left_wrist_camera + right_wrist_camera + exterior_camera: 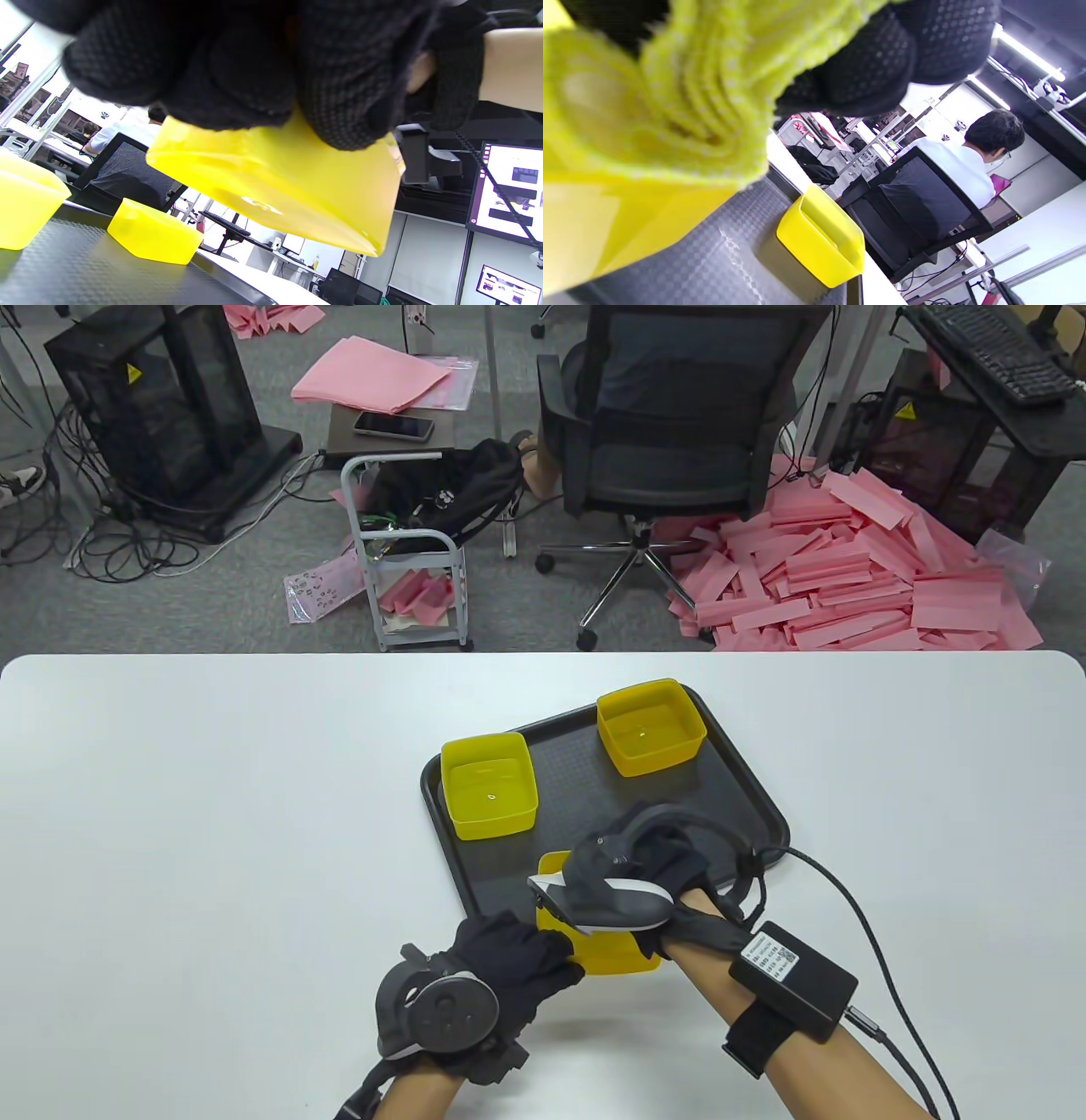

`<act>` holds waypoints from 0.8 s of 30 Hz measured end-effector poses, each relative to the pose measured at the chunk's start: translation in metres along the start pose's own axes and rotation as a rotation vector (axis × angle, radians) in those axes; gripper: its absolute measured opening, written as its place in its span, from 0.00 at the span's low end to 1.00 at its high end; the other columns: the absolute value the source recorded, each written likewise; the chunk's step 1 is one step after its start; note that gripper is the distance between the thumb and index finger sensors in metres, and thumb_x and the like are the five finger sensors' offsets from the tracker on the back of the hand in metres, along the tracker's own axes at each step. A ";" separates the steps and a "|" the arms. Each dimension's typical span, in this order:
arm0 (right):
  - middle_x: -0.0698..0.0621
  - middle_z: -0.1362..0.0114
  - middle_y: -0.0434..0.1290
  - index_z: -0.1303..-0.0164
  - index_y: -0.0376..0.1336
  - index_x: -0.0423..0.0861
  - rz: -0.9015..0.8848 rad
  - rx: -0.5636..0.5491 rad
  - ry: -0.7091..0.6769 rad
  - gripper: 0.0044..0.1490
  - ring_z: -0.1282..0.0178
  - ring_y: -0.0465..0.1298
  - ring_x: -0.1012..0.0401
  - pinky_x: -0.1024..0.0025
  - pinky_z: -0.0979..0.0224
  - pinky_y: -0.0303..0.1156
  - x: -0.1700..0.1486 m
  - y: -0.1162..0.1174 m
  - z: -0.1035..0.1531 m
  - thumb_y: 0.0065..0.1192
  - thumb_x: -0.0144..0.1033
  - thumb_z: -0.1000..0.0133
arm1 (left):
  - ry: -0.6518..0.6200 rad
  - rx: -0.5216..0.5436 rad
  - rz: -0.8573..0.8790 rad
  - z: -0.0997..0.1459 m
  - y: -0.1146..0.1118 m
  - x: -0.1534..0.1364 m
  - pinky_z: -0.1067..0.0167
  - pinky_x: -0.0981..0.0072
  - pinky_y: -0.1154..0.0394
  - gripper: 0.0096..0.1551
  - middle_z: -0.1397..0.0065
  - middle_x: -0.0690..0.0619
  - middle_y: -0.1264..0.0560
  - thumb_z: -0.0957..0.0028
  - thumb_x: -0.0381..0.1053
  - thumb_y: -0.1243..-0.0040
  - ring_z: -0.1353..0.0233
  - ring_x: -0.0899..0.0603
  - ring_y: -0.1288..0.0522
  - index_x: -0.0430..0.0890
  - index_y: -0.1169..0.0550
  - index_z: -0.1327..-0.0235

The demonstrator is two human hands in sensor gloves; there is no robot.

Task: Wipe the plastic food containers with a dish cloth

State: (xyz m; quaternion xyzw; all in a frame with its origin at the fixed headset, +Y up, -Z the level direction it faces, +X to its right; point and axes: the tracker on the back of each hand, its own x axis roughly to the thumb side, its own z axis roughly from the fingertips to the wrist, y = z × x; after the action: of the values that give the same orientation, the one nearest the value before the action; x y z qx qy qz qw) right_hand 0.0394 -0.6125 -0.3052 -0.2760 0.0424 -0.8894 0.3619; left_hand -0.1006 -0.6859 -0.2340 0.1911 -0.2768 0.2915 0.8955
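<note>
My left hand (509, 963) grips a yellow plastic container (615, 954) by its near side and holds it above the front edge of the black tray (747, 789). In the left wrist view the container (288, 190) is lifted and tilted, with my gloved fingers (339, 93) over its rim. My right hand (632, 874) is over the container's opening and holds a yellow-green dish cloth (683, 93), bunched against the container (594, 228). Two more yellow containers (489, 785) (651, 727) stand upright on the tray.
The tray lies on a white table (212, 814). A cable (857, 899) runs from my right wrist unit (793, 980) across the table. An office chair (670, 449) and pink foam strips (848, 577) are on the floor beyond the table's far edge.
</note>
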 end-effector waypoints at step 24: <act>0.56 0.35 0.79 0.35 0.67 0.60 -0.508 0.360 -0.213 0.29 0.46 0.81 0.57 0.52 0.37 0.79 -0.005 -0.017 0.009 0.72 0.47 0.47 | 0.016 0.033 0.015 0.002 0.003 0.002 0.61 0.51 0.19 0.22 0.71 0.54 0.11 0.61 0.64 0.27 0.62 0.42 0.14 0.52 0.09 0.62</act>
State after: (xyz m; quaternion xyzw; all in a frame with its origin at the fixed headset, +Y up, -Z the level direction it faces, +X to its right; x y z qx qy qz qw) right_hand 0.0366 -0.5956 -0.2952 -0.3006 -0.2237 -0.9107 0.1740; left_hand -0.1016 -0.6842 -0.2306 0.2015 -0.2661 0.3043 0.8922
